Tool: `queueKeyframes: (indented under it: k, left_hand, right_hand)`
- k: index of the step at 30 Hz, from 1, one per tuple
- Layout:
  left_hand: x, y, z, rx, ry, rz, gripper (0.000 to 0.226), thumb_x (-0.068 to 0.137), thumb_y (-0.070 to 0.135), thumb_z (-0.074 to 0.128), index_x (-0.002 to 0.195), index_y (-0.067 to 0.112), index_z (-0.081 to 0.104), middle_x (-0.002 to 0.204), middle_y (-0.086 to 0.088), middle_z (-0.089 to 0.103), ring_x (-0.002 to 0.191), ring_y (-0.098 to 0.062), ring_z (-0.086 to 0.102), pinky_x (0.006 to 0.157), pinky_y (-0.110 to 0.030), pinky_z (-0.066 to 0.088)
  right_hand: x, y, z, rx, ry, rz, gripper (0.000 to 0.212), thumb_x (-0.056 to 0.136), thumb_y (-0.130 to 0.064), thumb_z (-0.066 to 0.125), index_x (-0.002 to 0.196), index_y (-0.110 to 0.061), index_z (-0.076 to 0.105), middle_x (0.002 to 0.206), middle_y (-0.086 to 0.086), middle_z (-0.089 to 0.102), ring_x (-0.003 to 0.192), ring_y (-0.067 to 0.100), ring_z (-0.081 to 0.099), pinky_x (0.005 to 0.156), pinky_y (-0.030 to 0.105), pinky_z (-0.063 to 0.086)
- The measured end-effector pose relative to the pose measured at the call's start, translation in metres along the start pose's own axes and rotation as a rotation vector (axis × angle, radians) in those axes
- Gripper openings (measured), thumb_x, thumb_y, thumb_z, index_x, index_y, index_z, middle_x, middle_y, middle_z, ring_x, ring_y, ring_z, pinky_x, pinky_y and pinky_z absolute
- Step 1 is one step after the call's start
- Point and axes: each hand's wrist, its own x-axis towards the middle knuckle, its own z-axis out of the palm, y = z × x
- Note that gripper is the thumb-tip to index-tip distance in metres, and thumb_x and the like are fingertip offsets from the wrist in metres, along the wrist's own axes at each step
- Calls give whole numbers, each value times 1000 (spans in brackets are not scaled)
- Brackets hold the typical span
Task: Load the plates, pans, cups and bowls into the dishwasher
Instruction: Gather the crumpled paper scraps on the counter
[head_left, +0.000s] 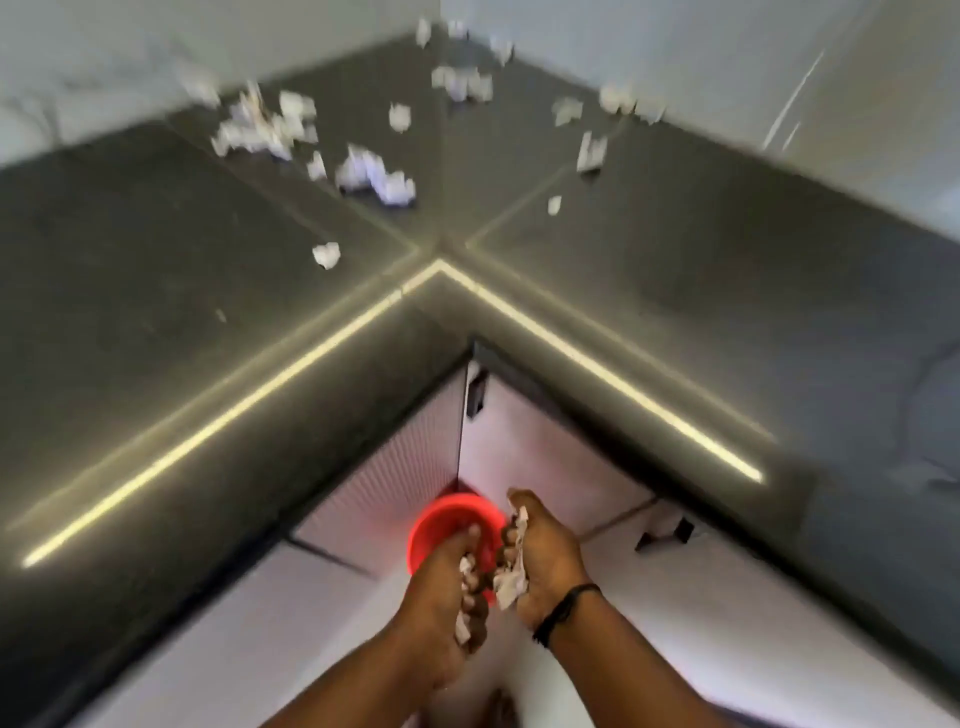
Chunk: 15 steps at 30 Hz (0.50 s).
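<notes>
Down low, both hands meet over a red bowl (452, 530) that sits on the pale floor (208, 649) in the cabinet corner. The left hand (447, 587) has its fingers curled round white paper scraps, a narrow grip with bits showing between the fingers. The right hand (540, 566), with a dark band (563, 610) at the wrist, grips a crumpled wad of paper (511, 584) in its palm. Above them a dark L-shaped surface (156, 322) wraps the corner below pale walls, with torn paper pieces (363, 171) strewn toward its back. The bowl lies directly beneath the fingertips, partly hidden by them.
</notes>
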Motion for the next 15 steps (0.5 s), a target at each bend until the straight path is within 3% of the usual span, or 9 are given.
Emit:
queueKeyframes:
  k: [1,2,5,8,11,15]
  left_hand:
    - [24,-16,-10,-23,50,-48,48,89,38,57,47,22,39,36,6,34,25,-5,27,33,-7,19]
    - [47,-28,-18,-17,84,-83,47,89,37,55,49,23,36,35,7,32,24,-4,26,32,-6,18]
    - [115,-55,-40,27,126,-164,52,92,38,51,47,21,31,34,5,28,22,-8,24,36,-5,17]
    - [176,-68,-59,87,132,-162,50,94,41,47,53,22,27,35,5,27,24,-10,25,39,-8,16]
    - [212,-66,-71,86,152,-122,49,94,40,48,54,22,26,34,6,28,25,-9,26,37,-9,16]
    - [242,-59,-77,6,244,-59,41,94,38,53,61,22,35,44,5,37,36,-6,35,36,-15,28]
  right_hand:
    - [23,20,-16,34,28,61,30,96,-29,49,88,-7,67,76,15,67,77,28,64,82,42,55]
    - [42,33,-29,28,58,105,32,98,-29,44,86,-12,67,73,10,69,78,24,64,79,35,54]
    - [103,65,-67,22,97,214,54,100,-34,35,52,-20,56,38,-4,51,34,10,50,37,15,36]
    - [160,91,-91,-143,199,262,49,98,-34,39,53,-18,30,38,-1,32,22,11,28,33,12,19]
    - [203,106,-99,-199,158,242,61,101,-32,31,42,-18,39,30,-4,35,20,11,32,34,6,22]
    - [238,108,-93,-256,105,270,46,101,-35,23,63,-19,42,51,8,47,33,18,47,43,21,36]
